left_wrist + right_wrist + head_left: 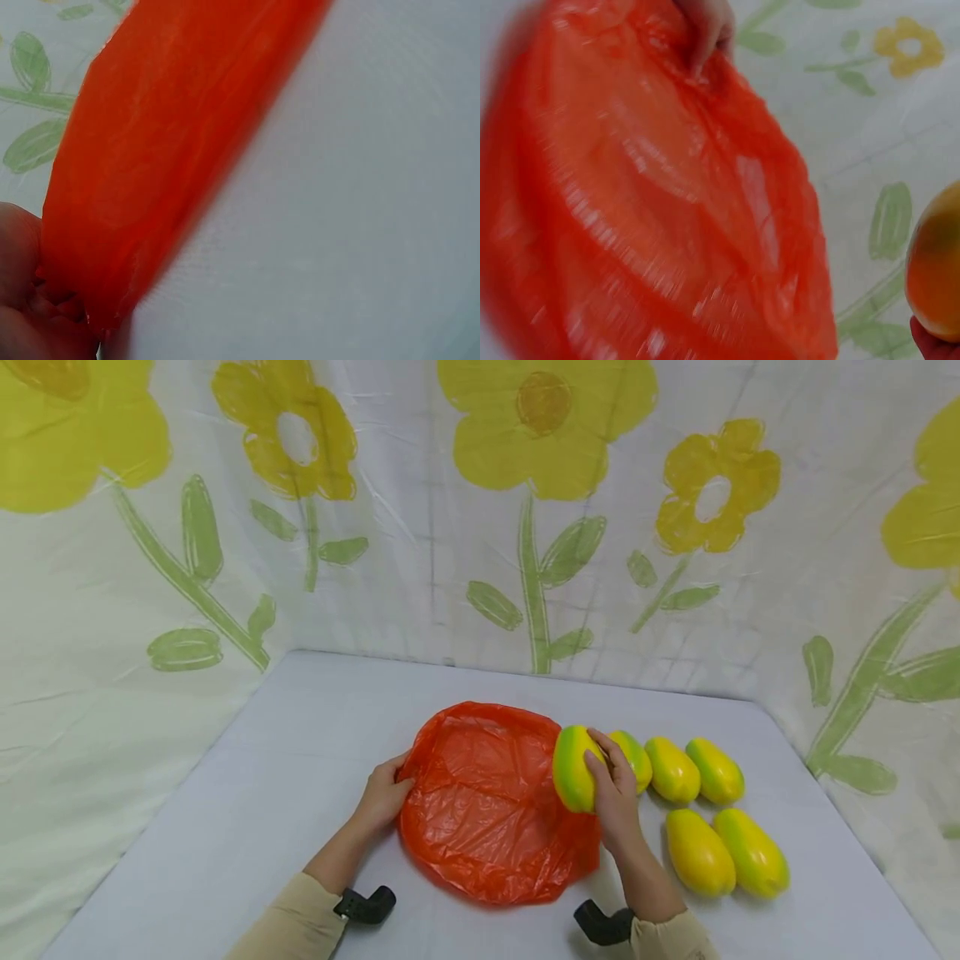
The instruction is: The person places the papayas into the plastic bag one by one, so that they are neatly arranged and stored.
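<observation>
A red plastic bag [487, 802] stands with its wide mouth open in the middle of the table. At its left rim my left hand [384, 793] pinches the plastic; the left wrist view shows the bag's edge gathered at the fingers [56, 300]. My right hand [617, 789] grips a yellow-green papaya [576, 768] at the right edge of the bag's mouth. That papaya [937, 262] shows only in part at the right side of the right wrist view, where little of the right hand is visible.
Several more papayas lie on the table right of the bag: a back row [672, 770], one partly hidden behind my right hand, and a front pair [701, 853]. The white table [247, 777] meets a flower-printed cloth [405, 552] behind.
</observation>
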### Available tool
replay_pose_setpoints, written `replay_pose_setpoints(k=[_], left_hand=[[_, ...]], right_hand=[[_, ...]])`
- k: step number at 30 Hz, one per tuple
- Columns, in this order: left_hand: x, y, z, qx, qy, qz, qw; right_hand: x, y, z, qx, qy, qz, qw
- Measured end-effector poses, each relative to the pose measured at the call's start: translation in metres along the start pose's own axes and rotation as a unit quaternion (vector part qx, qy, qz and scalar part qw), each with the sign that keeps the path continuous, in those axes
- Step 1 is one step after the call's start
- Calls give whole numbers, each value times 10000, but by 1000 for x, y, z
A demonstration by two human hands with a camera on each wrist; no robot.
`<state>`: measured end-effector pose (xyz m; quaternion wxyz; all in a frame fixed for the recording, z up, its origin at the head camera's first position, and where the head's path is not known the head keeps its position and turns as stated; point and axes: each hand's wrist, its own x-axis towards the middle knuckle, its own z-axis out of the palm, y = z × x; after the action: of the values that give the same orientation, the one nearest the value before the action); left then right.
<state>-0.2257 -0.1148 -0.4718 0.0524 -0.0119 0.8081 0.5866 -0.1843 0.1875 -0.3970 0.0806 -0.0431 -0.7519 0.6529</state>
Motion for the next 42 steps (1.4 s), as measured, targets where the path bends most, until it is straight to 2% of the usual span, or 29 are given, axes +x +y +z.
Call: replay_pose_setpoints(k=[5, 9, 15, 21, 29, 35, 42], left_hand=[[0, 0, 0, -43, 71, 29, 10000], [-2, 0, 0, -3, 76, 94, 9999], [-1, 4, 3, -4, 37, 102, 9999], [0, 5, 4, -15, 21, 74, 10000], [0, 3, 0, 85, 34, -107, 9999], [1, 1, 0, 123, -28, -83, 9999], [-1, -1, 0, 50, -40, -40, 10000]], right_hand=[[19, -8, 26, 310, -123, -131, 9994], [30, -11, 48, 686, -270, 65, 9973], [44, -14, 81, 1124, -221, 285, 9930], [53, -7, 114, 1264, -300, 513, 9902], [51, 15, 157, 1844, -458, 791, 9786], [50, 30, 174, 1811, -249, 954, 9785], [49, 42, 183, 1421, -67, 1031, 9844]])
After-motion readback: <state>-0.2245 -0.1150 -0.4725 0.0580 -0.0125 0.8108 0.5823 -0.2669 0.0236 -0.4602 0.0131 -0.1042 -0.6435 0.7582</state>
